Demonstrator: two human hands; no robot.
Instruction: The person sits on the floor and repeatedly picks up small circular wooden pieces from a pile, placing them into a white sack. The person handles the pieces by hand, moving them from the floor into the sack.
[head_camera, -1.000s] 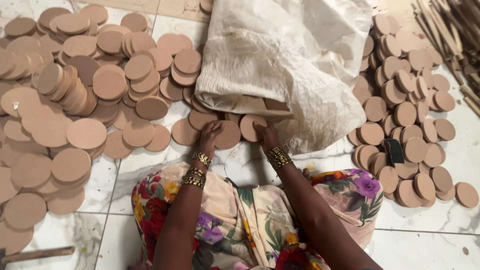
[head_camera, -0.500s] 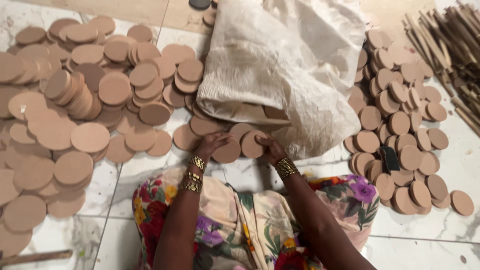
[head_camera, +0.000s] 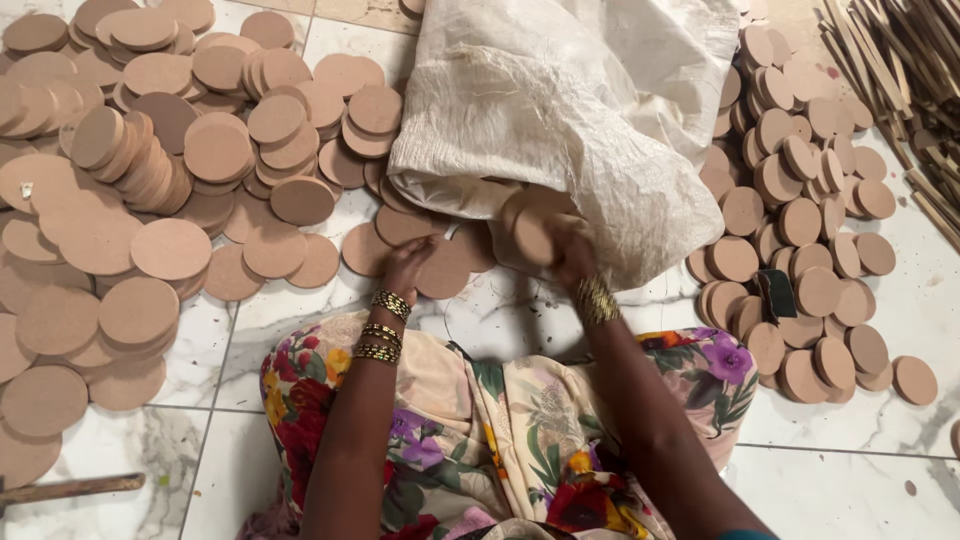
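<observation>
I sit on the floor. A big white sack lies open at the top middle, so discs can slide out. Brown discs pile at the upper left; smaller ones lie at the right. My right hand grips a disc at the sack's mouth. My left hand lies loose on flat discs.

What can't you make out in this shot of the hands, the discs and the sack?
Head view only:
- Inside of the sack: its own cloth hides how many discs remain.
- Right hand: blurred, so the grip on the disc is unclear.
- Left hand: fingertips partly hidden behind discs.
- Left pile: cut off by the left edge.
- Sticks: cut off by the right edge.
- Dark thing among the small discs: too small to identify.
</observation>
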